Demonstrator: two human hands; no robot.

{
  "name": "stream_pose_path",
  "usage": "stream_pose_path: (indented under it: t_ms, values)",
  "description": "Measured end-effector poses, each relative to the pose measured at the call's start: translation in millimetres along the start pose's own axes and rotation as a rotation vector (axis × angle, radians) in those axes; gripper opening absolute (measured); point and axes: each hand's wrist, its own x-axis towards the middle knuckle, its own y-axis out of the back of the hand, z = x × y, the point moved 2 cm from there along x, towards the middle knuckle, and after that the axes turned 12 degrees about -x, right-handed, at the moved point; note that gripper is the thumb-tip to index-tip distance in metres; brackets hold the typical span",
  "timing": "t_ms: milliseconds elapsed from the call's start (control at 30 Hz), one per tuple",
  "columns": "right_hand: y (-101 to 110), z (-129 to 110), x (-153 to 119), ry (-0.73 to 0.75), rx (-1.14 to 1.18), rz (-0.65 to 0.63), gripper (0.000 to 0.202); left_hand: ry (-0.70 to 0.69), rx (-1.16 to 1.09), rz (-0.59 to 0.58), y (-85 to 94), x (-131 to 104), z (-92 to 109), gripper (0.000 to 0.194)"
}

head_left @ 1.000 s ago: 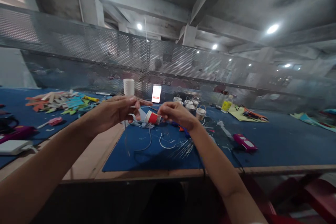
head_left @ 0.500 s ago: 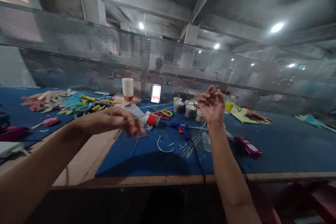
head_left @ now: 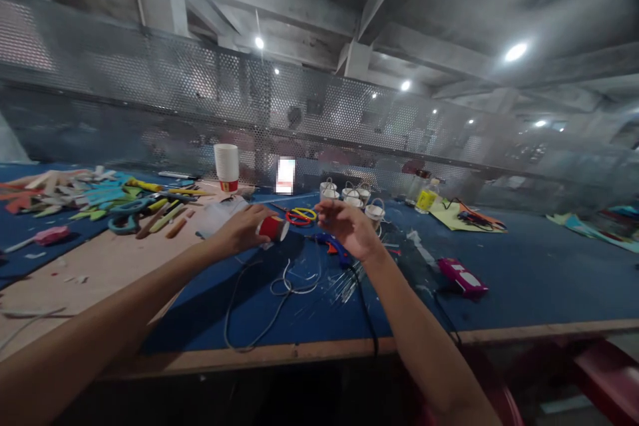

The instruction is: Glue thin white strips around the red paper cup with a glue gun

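Observation:
My left hand [head_left: 248, 227] has its fingers around a red and white paper cup [head_left: 272, 229], which lies on its side with its mouth to the right. My right hand [head_left: 352, 227] is raised above the table with its fingers curled in a pinch. From those fingers a thin grey cord [head_left: 228, 319] hangs down and loops loosely across the blue mat. Behind the hands lie scissors with red and yellow handles [head_left: 301, 216]. A blue hot glue gun [head_left: 333, 247] rests below the right hand, partly covered by it. Several small white cups with cord handles [head_left: 374, 213] stand beyond it.
A stack of paper cups [head_left: 227, 163] stands near the mesh screen, left of a lit phone [head_left: 285, 175]. Coloured strips [head_left: 94, 196] and blue-handled scissors [head_left: 124, 221] lie left. Clear glue sticks [head_left: 345, 285], a magenta box [head_left: 462, 277] and a yellow-labelled bottle [head_left: 426, 198] are rightward.
My left hand has let go of the cord and closed on the red paper cup. The right hand has come down and left. The cord, stretched between both hands before, now lies slack in loops.

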Motion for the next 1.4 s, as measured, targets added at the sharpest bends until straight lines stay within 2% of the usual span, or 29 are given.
stream_pose_path:
  t_ms: [67,167,333,500,633,733,833,933,1033,1167,1333,1400]
  values:
    - [-5,6,-2,-0.013,-0.103,-0.014,0.024,0.047,0.035,0.023,-1.1,0,1,0.050]
    - [-13,13,-4,-0.019,-0.241,-0.010,0.023,0.094,-0.026,0.050,-1.9,0,2,0.044]
    - [-21,23,-4,0.021,-0.462,0.057,0.028,0.130,-0.134,0.054,-5.1,-2,-2,0.047]
    - [-19,34,-1,0.071,-0.650,0.141,0.026,0.092,-0.401,0.155,3.5,-12,6,0.037]
    - [-20,36,-2,0.156,-0.838,0.226,0.018,0.208,-0.473,0.278,11.7,-14,16,0.038]
    - [-23,36,-3,0.208,-0.867,0.238,0.018,0.213,-0.585,0.295,11.7,-14,27,0.050]
    - [-24,40,-3,0.243,-0.883,0.255,0.028,0.220,-0.830,0.299,7.1,-15,41,0.059]
    - [-21,48,-1,0.248,-0.988,0.277,0.049,0.201,-0.903,0.318,2.2,-17,57,0.057]
    - [-18,54,1,0.244,-1.083,0.279,0.056,0.198,-0.942,0.309,-1.3,-18,66,0.053]
    - [-14,55,3,0.255,-1.126,0.273,0.055,0.220,-0.961,0.310,-1.3,-19,72,0.050]
    - [-15,51,3,0.282,-1.124,0.277,0.054,0.268,-0.995,0.321,-2.1,-17,72,0.062]
    - [-17,48,1,0.325,-1.157,0.305,0.054,0.265,-0.982,0.364,-3.1,-17,69,0.064]
